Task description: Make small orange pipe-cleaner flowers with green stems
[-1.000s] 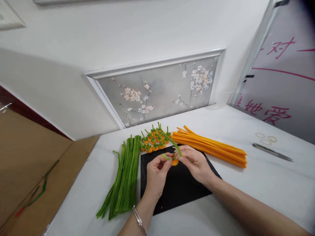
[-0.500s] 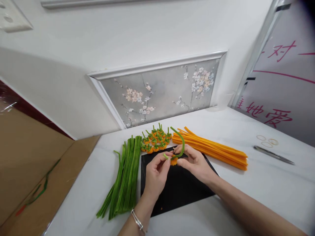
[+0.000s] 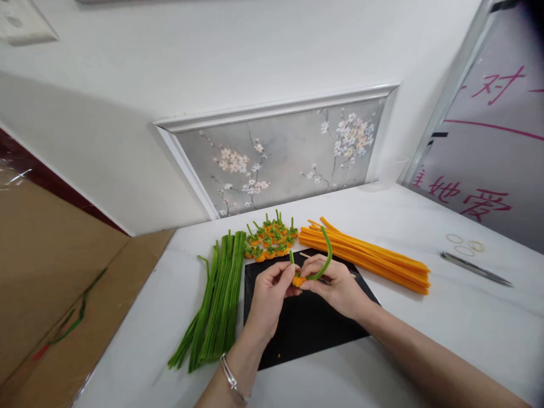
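Nearest us, we note a silver metal bracelet (image 3: pixel 232 378) on the left wrist, then the near edge of a flat black rectangular mat (image 3: pixel 306 334) on a white marbled tabletop (image 3: pixel 425 351). Above the mat we find 2 bare hands at work on 1 small ruffled orange fuzzy piece (image 3: pixel 298 281), which sits between their fingertips. The left hand (image 3: pixel 268 292) pinches its left side; the right hand (image 3: pixel 338 283) grips at its right, so neither is nearer. The long axis of a curved green fuzzy stem (image 3: pixel 328 255) runs from the piece rightward, then upward past the right fingers; a short green end (image 3: pixel 291 257) stands by the left fingertips. A thin pale stick (image 3: pixel 304 255) passes behind the right hand; whether it is held, we cannot tell. Room for moving lies nearside, over the mat; a green fuzzy stem bundle (image 3: pixel 221 300) bounds the left, an orange fuzzy stem bundle (image 3: pixel 365 258) the far right. Beyond the hands, near the mat's far edge, we record a cluster of orange-and-green fuzzy pieces (image 3: pixel 272 241).
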Available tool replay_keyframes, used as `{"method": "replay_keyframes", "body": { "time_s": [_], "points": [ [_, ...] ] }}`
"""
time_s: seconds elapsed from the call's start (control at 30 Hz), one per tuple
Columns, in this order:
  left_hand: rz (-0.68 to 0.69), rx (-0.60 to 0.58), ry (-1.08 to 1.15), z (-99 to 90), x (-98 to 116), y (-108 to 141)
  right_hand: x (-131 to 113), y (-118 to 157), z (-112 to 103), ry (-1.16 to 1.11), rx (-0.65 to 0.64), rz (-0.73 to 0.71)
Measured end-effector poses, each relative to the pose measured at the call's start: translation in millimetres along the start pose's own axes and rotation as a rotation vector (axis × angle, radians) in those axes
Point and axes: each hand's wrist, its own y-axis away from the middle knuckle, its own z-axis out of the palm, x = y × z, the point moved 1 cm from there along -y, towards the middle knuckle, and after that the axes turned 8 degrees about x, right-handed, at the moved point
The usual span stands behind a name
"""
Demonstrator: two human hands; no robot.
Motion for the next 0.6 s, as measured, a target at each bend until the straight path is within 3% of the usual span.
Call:
{"method": "replay_keyframes", "body": {
  "time_s": [0.1, 0.3, 0.43, 0.6],
  "points": [
    [0.007, -0.015, 0.012, -2.3, 2, -1, -1, -1, 1, -0.098, -0.026, 0.078],
    [-0.07, -0.21, 0.165, -6.5, 1, -2, -7, 0, 1, -0.313, -0.144, 0.27],
    [-0.04, -0.179, 0.254, -2.7, -1, 0, -10, 3, 5, -0.357, -0.191, 0.284],
    [-0.097, -0.141, 0.354, -2.6, -1, 1, -11, 5, 6, -0.374, -0.215, 0.248]
  ]
}}
